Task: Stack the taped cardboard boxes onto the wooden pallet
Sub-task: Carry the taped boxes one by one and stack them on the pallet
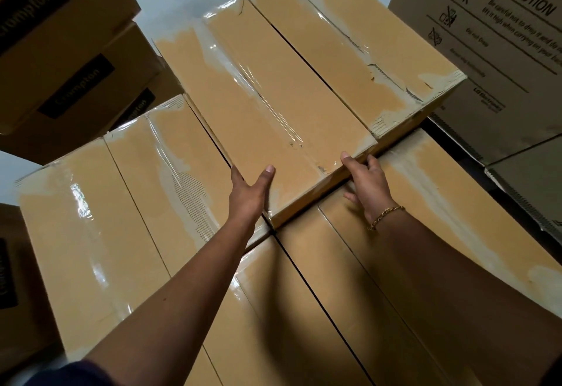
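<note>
**Both hands on the near end of the top box**

Our left hand (252, 186) straddles the near left corner of the top box (264, 103). The thumb lies flat on the lid and the fingers run down the flank, so this hand holds the corner. Our right hand (366, 182), with a bracelet (386, 217) at the wrist, is spread against the near end face. Its thumb tip sits on the upper edge and its splayed fingers press without clasping. The hands are apart, one at each near corner.

The top box is long and narrow and runs away from us toward 1 o'clock. It rests on the lower boxes (319, 294), which fill the view from 8 o'clock round to 4 o'clock. A second upper box (349, 39) lies against its long side at 2 o'clock. We cannot see the pallet, which the stack hides.

We judge the box stiff, since its edges look crisp. The glossy tape (252, 81) down the lid is probably slick, so bare cardboard should give better grip. At this length it would likely swing if lifted by one end. We would slide it across the layer below, or hold it under both long sides nearer the middle. We cannot tell its weight.

Dark-labelled cartons (60, 60) stand at 10 o'clock, and a caution-printed carton (492, 36) stands at 2 o'clock.
</note>
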Tool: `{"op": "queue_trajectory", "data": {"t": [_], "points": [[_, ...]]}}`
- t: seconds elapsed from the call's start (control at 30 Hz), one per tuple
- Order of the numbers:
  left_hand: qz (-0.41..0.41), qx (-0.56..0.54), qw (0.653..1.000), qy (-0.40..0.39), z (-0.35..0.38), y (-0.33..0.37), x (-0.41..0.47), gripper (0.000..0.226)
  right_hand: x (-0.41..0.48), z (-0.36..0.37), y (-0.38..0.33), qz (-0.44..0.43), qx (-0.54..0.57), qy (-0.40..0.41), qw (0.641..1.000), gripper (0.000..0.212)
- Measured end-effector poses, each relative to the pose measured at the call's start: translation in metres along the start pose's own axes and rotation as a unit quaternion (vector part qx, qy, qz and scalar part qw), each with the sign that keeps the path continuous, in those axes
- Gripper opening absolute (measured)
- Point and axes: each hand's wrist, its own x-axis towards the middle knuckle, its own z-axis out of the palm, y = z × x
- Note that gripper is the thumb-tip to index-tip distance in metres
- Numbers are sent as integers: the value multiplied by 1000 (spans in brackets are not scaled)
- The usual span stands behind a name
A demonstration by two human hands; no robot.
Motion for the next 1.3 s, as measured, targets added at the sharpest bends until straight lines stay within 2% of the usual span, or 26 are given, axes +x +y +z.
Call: {"op": "queue_trajectory", "data": {"t": [0.13, 0.23, 0.33, 0.5, 0.7, 0.8, 1.0, 1.3], "points": [[37, 48, 998, -15, -28, 2, -20, 105, -30, 5, 10, -48, -78, 27, 995, 93], [91, 133, 987, -28, -69, -1, -38, 101, -72, 15, 15, -111, -180, 77, 974, 89], [155, 240, 957, -45, -123, -8, -53, 99, -122, 34, 12, -177, -242, 96, 949, 87], [219, 355, 906, -76, -227, -16, -82, 95, -215, 89, 4, -228, -314, 57, 920, 83], [237, 412, 876, -87, -341, -7, -142, 94, -331, 145, -9, -176, -393, -6, 903, 85], [231, 418, 875, -77, -383, 3, -182, 95, -387, 151, -20, -165, -420, -36, 892, 84], [232, 422, 876, -25, -425, 3, -288, 92, -491, 116, -28, -183, -429, -89, 880, 81], [232, 386, 890, 68, -461, -40, -470, 87, -630, 38, -11, -244, -406, -159, 866, 78]]}}
